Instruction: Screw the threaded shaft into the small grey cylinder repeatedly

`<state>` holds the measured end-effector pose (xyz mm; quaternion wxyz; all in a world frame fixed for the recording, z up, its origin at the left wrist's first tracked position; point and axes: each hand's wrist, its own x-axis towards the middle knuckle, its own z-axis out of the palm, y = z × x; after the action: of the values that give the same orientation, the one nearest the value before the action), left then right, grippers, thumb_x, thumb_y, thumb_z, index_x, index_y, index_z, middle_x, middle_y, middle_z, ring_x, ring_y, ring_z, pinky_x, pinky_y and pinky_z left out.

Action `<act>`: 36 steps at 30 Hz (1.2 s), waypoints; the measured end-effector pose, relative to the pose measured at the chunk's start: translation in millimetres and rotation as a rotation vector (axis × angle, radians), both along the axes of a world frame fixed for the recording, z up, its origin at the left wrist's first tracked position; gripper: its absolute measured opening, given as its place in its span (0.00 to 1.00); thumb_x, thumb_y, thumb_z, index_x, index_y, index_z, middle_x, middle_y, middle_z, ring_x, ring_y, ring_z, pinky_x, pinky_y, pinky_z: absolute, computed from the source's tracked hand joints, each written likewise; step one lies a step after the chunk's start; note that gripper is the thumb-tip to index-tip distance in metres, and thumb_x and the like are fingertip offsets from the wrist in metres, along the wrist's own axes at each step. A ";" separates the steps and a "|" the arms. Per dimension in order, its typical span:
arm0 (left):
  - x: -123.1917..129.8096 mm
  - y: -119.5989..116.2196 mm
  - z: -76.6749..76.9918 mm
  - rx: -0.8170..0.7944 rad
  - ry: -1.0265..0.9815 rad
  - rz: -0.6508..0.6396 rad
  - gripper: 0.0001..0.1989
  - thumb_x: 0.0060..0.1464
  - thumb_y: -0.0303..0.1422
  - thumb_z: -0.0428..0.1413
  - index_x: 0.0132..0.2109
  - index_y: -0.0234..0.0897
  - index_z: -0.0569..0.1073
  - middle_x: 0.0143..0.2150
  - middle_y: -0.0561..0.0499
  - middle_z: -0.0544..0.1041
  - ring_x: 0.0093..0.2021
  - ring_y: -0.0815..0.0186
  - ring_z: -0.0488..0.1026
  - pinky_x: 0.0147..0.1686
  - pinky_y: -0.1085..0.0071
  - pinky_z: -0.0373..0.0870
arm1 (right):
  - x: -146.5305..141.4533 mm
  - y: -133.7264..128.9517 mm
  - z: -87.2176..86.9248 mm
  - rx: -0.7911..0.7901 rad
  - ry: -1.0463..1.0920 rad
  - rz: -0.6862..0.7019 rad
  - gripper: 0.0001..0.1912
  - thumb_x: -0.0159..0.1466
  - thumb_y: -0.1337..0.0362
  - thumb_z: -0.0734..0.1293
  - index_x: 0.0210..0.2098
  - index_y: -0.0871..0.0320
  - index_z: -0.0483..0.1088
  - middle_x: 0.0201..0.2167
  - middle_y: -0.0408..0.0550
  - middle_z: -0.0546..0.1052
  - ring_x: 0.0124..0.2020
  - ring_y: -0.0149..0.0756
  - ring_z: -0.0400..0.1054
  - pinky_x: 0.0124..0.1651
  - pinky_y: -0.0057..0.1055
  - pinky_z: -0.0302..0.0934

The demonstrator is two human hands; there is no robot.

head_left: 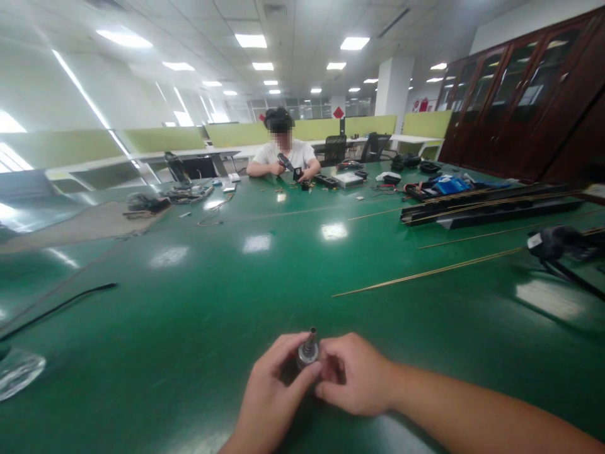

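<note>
My left hand [276,384] grips a small stepped metal part [308,354] between thumb and fingers. The part is grey and round, with a wide base and a narrow hollow-looking tip pointing up and away from me; it looks like a shaft or gearbox piece, though its exact kind is unclear. Close against its right side is my right hand [357,375], fingers curled and thumb bent in toward them. Whether those fingertips touch the part or pinch something small is hidden. Both hands are just above the green tabletop [212,328].
Thin brass-coloured rods [425,272] and black channels [510,214] lie at right, near a black device [562,243]. A black cable [61,309] and clear plastic item [21,372] are at left. Across the table a person [283,151] holds a power drill [285,162].
</note>
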<state>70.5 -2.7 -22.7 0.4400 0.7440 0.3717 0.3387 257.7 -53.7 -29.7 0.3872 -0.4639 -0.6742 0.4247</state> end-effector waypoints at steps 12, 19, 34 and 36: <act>7.3 -3.6 4.7 -0.126 -0.036 -0.024 0.18 0.56 0.38 0.62 0.53 0.40 0.75 0.48 0.49 0.79 0.48 0.61 0.77 0.50 0.70 0.72 | 1.2 -2.4 -6.1 0.015 0.030 -0.011 0.10 0.54 0.71 0.70 0.28 0.57 0.64 0.21 0.37 0.68 0.22 0.27 0.60 0.25 0.23 0.52; 9.8 -0.6 -0.4 -0.191 -0.098 -0.029 0.23 0.55 0.39 0.62 0.57 0.38 0.72 0.51 0.47 0.79 0.49 0.60 0.77 0.51 0.69 0.72 | 1.3 -1.2 -3.1 -0.008 0.051 -0.010 0.10 0.53 0.71 0.71 0.27 0.58 0.64 0.20 0.36 0.67 0.21 0.27 0.59 0.24 0.23 0.52; -0.4 2.3 0.5 -0.097 -0.038 -0.052 0.22 0.61 0.46 0.55 0.60 0.47 0.72 0.60 0.51 0.73 0.60 0.59 0.69 0.62 0.66 0.62 | 4.0 9.1 -7.5 -0.197 0.440 -0.110 0.14 0.54 0.67 0.70 0.34 0.56 0.60 0.24 0.37 0.71 0.21 0.30 0.66 0.26 0.27 0.60; -2.4 1.9 2.4 -0.037 -0.007 -0.048 0.21 0.62 0.46 0.55 0.60 0.50 0.72 0.58 0.52 0.74 0.58 0.61 0.69 0.59 0.68 0.64 | 4.4 10.5 -8.6 -0.197 0.440 -0.137 0.17 0.53 0.69 0.70 0.40 0.56 0.61 0.25 0.36 0.71 0.21 0.30 0.66 0.26 0.26 0.60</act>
<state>68.2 -0.8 -20.3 0.4632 0.7431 0.3583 0.3237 262.1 -43.2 -38.3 0.5053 -0.4406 -0.4959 0.5519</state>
